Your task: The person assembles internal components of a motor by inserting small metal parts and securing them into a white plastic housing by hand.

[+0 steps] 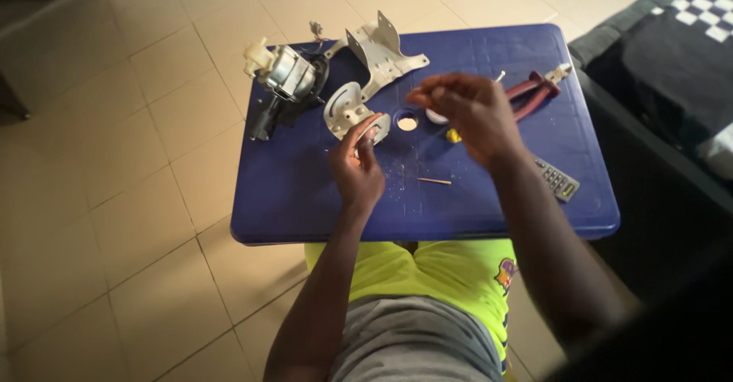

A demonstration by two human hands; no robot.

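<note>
Pinching with thumb and fingers, the left hand [357, 164] is keeping a closed grip on a small round metal disc [374, 128], holding it just above the blue plastic table [305, 191]. The right hand [466, 111] is hovering with its fingertips drawn together near the disc; whether that grip is holding anything is too small to tell. A curved grey metal plate [343, 107] is lying just beside the disc. A bent metal bracket [382, 50] is resting behind it, and a small electric motor [286, 76] with wires is sitting at the table's far left corner. Red-handled pliers [538, 90] are lying to the right, beyond the right hand, with a grey remote control [557, 179] nearer the person. A thin wooden stick [434, 180] is lying between the two hands.
</note>
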